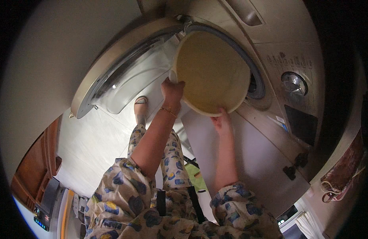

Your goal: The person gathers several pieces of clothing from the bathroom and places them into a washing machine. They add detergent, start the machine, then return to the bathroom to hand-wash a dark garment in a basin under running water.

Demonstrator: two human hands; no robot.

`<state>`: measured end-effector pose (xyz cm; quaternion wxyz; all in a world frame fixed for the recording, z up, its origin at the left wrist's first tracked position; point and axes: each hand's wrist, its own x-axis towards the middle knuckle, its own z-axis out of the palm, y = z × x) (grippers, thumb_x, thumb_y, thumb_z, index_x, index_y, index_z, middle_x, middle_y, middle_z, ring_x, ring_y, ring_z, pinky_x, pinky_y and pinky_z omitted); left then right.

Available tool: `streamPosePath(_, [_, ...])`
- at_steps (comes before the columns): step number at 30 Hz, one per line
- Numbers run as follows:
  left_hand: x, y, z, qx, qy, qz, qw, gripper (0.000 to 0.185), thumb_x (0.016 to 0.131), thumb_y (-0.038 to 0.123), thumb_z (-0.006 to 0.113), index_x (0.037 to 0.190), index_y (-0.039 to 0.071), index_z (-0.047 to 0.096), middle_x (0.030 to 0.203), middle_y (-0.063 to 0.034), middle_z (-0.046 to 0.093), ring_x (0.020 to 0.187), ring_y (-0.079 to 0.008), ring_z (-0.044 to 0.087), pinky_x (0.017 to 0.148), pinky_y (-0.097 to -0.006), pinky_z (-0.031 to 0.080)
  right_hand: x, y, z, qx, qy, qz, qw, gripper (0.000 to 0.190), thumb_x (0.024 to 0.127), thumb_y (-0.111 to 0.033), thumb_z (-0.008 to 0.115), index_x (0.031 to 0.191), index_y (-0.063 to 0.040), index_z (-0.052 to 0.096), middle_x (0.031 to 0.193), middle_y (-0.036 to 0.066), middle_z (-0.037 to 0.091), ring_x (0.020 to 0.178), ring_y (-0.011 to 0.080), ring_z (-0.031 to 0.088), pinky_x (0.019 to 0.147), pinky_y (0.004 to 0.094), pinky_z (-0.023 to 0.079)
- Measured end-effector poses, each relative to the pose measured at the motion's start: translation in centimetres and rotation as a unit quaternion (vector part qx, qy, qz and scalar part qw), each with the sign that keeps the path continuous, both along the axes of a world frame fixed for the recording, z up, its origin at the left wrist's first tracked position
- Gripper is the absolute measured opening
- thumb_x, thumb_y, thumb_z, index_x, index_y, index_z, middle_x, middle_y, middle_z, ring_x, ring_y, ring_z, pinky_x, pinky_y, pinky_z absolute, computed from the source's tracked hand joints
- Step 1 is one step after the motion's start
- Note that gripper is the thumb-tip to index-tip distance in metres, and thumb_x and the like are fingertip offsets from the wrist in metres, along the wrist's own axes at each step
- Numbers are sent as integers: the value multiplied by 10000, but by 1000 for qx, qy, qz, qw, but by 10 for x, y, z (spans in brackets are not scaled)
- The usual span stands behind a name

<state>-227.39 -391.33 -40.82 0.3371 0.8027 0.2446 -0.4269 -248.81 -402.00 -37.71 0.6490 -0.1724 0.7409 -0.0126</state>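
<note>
A cream-yellow plastic basin (pixel 213 71) is tilted in front of the round door opening of a front-loading washing machine, and nothing can be seen lying in it. My left hand (pixel 173 91) grips the rim on its left side. At the lower rim, my right hand (pixel 222 121) holds on with the thumb over the edge. Behind the basin, the grey rubber door seal (pixel 258 82) shows in part, while most of the drum is hidden. The washer's door (pixel 93 80) stands swung out to the left, its clear glass bowl (pixel 133 86) beside my left forearm.
A pale panel (pixel 237 152), apparently a hinged cabinet door, stands below my right forearm, with dark hinges (pixel 294 167) nearby. The washer's front carries a round knob (pixel 294 83) and a dark display (pixel 302 124). My slippered foot (pixel 140 106) rests on light floor tiles (pixel 91 143). Brown wooden furniture (pixel 37 161) is at left.
</note>
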Motion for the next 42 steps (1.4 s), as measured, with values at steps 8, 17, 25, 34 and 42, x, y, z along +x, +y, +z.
streamPosePath(8, [14, -13, 20, -100, -48, -73, 991, 404, 702, 122, 709, 1046, -62, 602, 896, -169, 679, 733, -272, 652, 618, -378, 514, -2, -23, 9, 40, -3, -9, 999, 237, 932, -215, 514, 1102, -53, 492, 1106, 113, 554, 857, 211, 606, 669, 310, 549])
streamPosePath(17, [30, -27, 37, -89, -11, -103, 991, 384, 732, 98, 710, 1055, -80, 600, 906, -160, 681, 748, -227, 666, 602, -350, 514, 16, -37, 13, 75, 28, 13, 997, 302, 911, -208, 513, 1158, -44, 454, 1073, 148, 583, 837, 259, 634, 666, 334, 555])
streamPosePath(25, [37, -37, 46, -91, -35, -112, 989, 429, 707, 127, 722, 1037, -117, 592, 927, -209, 676, 816, -271, 672, 692, -359, 521, 14, -46, 12, 102, -23, 25, 994, 372, 915, -226, 481, 1211, -3, 448, 1058, 169, 624, 817, 273, 671, 650, 302, 547])
streamPosePath(34, [40, -40, 50, -126, -25, -84, 988, 471, 697, 155, 714, 1066, -109, 586, 962, -224, 667, 858, -297, 665, 737, -373, 520, 24, -51, 18, 99, -6, 46, 994, 390, 929, -248, 446, 1220, 11, 443, 1072, 193, 635, 837, 294, 688, 650, 311, 568])
streamPosePath(42, [36, -38, 39, -114, -13, -98, 989, 480, 722, 128, 697, 1117, -108, 560, 1074, -207, 646, 945, -258, 647, 785, -346, 514, 21, -44, 9, 81, -16, 37, 996, 300, 926, -242, 473, 1121, -15, 468, 1058, 175, 625, 829, 277, 670, 635, 308, 567])
